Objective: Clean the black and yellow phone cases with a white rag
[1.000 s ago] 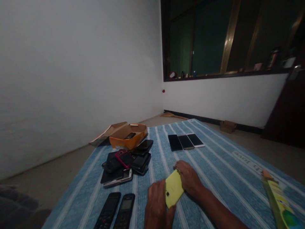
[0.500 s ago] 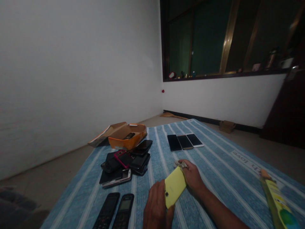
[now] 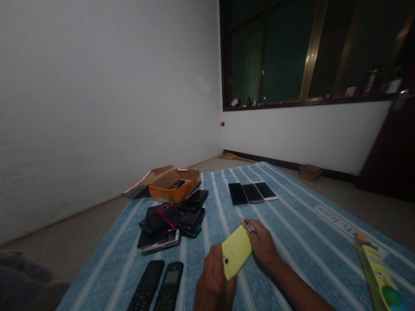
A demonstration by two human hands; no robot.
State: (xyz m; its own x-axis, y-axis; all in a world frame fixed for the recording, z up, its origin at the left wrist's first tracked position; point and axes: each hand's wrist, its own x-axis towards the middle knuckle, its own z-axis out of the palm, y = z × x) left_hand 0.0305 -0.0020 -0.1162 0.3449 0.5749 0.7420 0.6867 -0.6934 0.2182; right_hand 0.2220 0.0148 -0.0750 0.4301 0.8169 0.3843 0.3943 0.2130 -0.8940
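Observation:
A yellow-backed phone (image 3: 237, 251) is tilted between my hands, its back and small dark camera facing up. My left hand (image 3: 212, 278) wraps round its near left edge, fingers on one side and thumb at the bottom corner. At the far right corner my right hand (image 3: 262, 242) is closed on a crumpled greyish cloth (image 3: 248, 226), pressed against the phone's edge. Left of my left hand lie two black keypad phones (image 3: 168, 285). Beyond them is a loose pile of phones (image 3: 175, 218), one with a pink frame.
A striped blue cloth (image 3: 285, 233) covers the table. At the back left stands an open orange box (image 3: 167, 192) holding a small phone. Three smartphones (image 3: 253, 193) lie side by side beyond my hands. A yellow-green packet (image 3: 379, 274) lies at the right edge.
The view has shifted very slightly. The yellow phone has tilted a little, and my right hand with the cloth has moved slightly down along its far edge.

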